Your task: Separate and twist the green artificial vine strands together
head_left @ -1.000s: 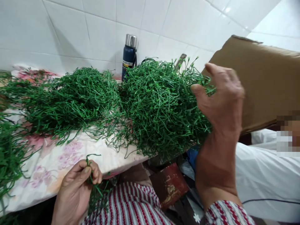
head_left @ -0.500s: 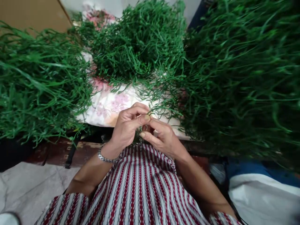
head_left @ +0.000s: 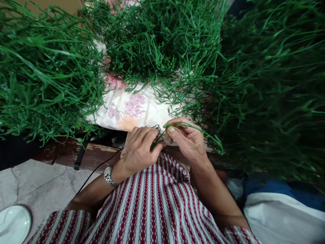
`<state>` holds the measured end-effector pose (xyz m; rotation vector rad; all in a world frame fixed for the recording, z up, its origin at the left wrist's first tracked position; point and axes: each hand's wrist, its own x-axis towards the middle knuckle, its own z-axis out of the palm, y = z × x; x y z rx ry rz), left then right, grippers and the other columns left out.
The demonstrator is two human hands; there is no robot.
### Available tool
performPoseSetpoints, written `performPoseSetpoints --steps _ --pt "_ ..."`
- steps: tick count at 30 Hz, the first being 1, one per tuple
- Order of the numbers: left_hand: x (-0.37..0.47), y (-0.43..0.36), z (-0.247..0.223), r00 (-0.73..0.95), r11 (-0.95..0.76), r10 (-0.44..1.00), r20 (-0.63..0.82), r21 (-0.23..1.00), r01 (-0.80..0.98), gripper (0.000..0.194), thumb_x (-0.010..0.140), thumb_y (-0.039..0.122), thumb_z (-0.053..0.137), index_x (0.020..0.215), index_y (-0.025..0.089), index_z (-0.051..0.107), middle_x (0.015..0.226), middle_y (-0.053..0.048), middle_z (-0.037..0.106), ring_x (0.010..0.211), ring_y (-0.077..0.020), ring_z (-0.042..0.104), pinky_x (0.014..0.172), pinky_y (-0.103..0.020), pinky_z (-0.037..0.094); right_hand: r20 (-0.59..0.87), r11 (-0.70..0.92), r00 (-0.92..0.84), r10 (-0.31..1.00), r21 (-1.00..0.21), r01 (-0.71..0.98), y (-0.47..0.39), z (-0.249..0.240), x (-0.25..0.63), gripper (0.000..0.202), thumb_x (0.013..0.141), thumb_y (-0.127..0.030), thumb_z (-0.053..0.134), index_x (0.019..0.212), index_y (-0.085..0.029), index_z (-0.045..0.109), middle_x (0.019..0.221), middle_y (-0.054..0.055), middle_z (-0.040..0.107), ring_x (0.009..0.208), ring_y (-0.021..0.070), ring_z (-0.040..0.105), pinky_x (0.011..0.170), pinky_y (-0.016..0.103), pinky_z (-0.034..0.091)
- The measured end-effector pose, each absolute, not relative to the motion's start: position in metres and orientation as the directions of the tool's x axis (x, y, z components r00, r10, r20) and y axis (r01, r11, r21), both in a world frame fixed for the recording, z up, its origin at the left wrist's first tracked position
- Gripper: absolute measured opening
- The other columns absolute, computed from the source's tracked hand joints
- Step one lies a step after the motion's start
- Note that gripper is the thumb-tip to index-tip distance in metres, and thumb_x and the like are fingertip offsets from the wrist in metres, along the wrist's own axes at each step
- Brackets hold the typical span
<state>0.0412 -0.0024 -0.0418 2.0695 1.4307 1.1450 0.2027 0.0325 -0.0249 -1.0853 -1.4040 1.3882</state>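
Thin green stems (head_left: pixel 189 126), plastic-looking and joined at one end, are pinched between the thumb and fingertips of my right hand (head_left: pixel 190 144). Their tips trail out to the right across the back of that hand. To its left, my left hand (head_left: pixel 141 145) is closed with the palm down, a metal-band watch on its wrist. Darker thin stems (head_left: pixel 155 139) show between its thumb and forefinger; the ends under the palm are hidden. Both hands are close together at the table's front edge, just above my lap.
Large heaps of similar green stems lie at the left (head_left: pixel 48 74), in the middle (head_left: pixel 162 44) and at the right (head_left: pixel 269 91). Beneath is a flowered cloth (head_left: pixel 134 108). A white round object (head_left: pixel 15 223) is on the floor, and a white bag (head_left: pixel 281 213) lies at lower right.
My hands have moved apart from being fingertip to fingertip. The left has turned palm down; the right has shifted right, with green stems now draped over it. The view has tilted slightly.
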Motion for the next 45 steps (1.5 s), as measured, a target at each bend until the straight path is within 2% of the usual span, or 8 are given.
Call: performPoseSetpoints --steps 6,10,15,22,26,31,34,45 --pt "0.036 0.005 -0.037 -0.041 -0.182 0.977 0.210 0.918 0.353 0.006 0.078 0.016 0.055 0.077 0.018 0.061 0.073 -0.002 0.060 0.070 -0.0145 0.053 0.068 -0.025 0.040 0.158 0.193 -0.331 0.931 -0.978 0.077 0.040 -0.014 0.199 0.038 0.086 -0.037 0.054 0.121 -0.021 0.051 0.088 0.004 0.062 0.074 0.0136 0.058 0.069 0.028 0.049" --pt "0.032 0.007 -0.030 -0.103 -0.146 0.980 0.170 0.967 0.210 0.007 0.077 0.018 0.059 0.070 0.018 0.058 0.069 0.000 0.056 0.068 -0.0135 0.051 0.067 -0.024 0.040 0.246 0.359 -0.369 0.896 -0.891 0.278 0.042 -0.016 0.198 0.033 0.082 -0.039 0.060 0.109 -0.020 0.059 0.096 0.006 0.062 0.087 0.0177 0.057 0.082 0.032 0.045" --pt "0.034 -0.001 -0.036 -0.076 -0.286 0.950 0.303 0.941 0.179 0.005 0.078 0.016 0.057 0.074 0.019 0.059 0.071 -0.002 0.057 0.074 -0.0150 0.053 0.069 -0.026 0.042 0.224 0.406 -0.537 0.813 -0.880 0.247 0.034 -0.026 0.190 0.020 0.084 -0.034 0.058 0.097 -0.018 0.060 0.093 0.006 0.062 0.088 0.0175 0.056 0.080 0.031 0.044" --pt "0.027 -0.003 -0.032 0.037 -0.062 0.997 0.062 0.998 -0.008 0.011 0.079 0.024 0.058 0.072 0.017 0.055 0.066 0.001 0.048 0.061 -0.0108 0.044 0.055 -0.022 0.035 0.264 0.465 -0.547 0.794 -0.844 0.267 0.030 -0.027 0.197 0.014 0.087 -0.026 0.053 0.092 -0.017 0.062 0.084 0.006 0.062 0.080 0.0165 0.057 0.074 0.031 0.044" --pt "0.026 -0.001 -0.032 0.143 0.015 0.989 -0.025 0.998 0.067 0.009 0.077 0.024 0.060 0.075 0.016 0.057 0.067 0.001 0.051 0.060 -0.0099 0.045 0.057 -0.021 0.037 0.272 0.545 -0.580 0.768 -0.753 0.368 0.029 -0.024 0.202 0.013 0.087 -0.026 0.052 0.092 -0.018 0.061 0.080 0.006 0.060 0.077 0.0174 0.054 0.072 0.031 0.042" --pt "0.027 -0.002 -0.034 0.182 -0.025 0.983 -0.013 0.978 0.205 0.012 0.078 0.016 0.054 0.067 0.015 0.056 0.061 0.002 0.049 0.057 -0.0083 0.044 0.057 -0.019 0.036 0.159 0.630 -0.660 0.734 -0.523 0.574 0.022 -0.015 0.201 0.017 0.089 -0.027 0.048 0.092 -0.015 0.060 0.079 0.007 0.057 0.074 0.0187 0.047 0.070 0.032 0.037" --pt "0.028 -0.002 -0.035 0.178 -0.064 0.984 0.013 0.956 0.285 0.014 0.077 0.012 0.052 0.064 0.014 0.055 0.059 0.003 0.048 0.056 -0.0069 0.042 0.055 -0.018 0.035 0.121 0.632 -0.666 0.736 -0.476 0.612 0.020 -0.012 0.201 0.018 0.089 -0.027 0.047 0.095 -0.014 0.059 0.084 0.009 0.058 0.079 0.0200 0.047 0.074 0.034 0.037" --pt "0.026 -0.004 -0.042 0.192 -0.252 0.964 0.184 0.863 0.438 0.016 0.076 0.011 0.052 0.064 0.013 0.063 0.059 0.001 0.059 0.054 -0.0071 0.050 0.055 -0.017 0.041 0.240 0.555 -0.635 0.734 -0.751 0.358 0.028 -0.018 0.213 0.019 0.090 -0.026 0.048 0.099 -0.015 0.061 0.091 0.007 0.065 0.087 0.0171 0.058 0.083 0.032 0.042"
